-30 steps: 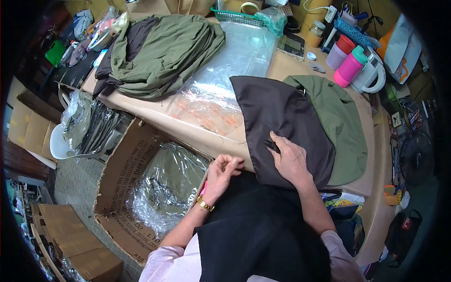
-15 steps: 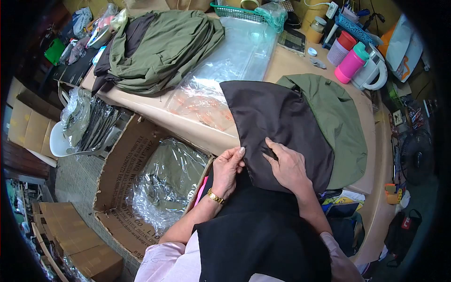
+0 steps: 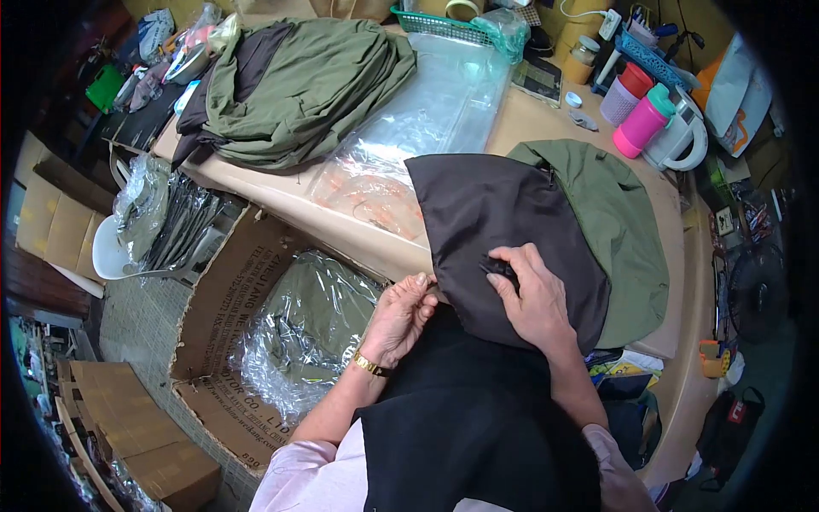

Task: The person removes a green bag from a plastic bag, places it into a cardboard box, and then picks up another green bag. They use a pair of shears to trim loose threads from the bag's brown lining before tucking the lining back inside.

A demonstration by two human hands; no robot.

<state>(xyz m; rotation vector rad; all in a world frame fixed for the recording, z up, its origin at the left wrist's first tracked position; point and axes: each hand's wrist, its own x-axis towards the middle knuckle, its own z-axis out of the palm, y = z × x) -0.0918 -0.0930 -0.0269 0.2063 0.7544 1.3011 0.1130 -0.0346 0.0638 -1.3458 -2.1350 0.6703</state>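
A dark brown cloth piece (image 3: 478,205), joined to an olive green cloth (image 3: 627,222), lies over the table's front edge. At its left edge my left hand (image 3: 399,320) is closed, thumb and fingertips pinching what looks like the cloth's edge or a thin strip. On the brown cloth my right hand (image 3: 533,294) is closed around a small black object (image 3: 502,266), too small to name. A stack of olive green cloth items (image 3: 299,85) rests at the table's back left, beside clear plastic bags (image 3: 444,102).
An open cardboard box (image 3: 213,316) with plastic-wrapped olive items stands at the left front. A white bin (image 3: 111,252) is beyond it. A pink bottle (image 3: 641,128), a kettle (image 3: 682,141) and a green basket (image 3: 444,27) are on the table.
My left hand has moved slightly left and down, away from the cloth's middle. My right hand's fingers have curled around the small black object. The view has shifted slightly.
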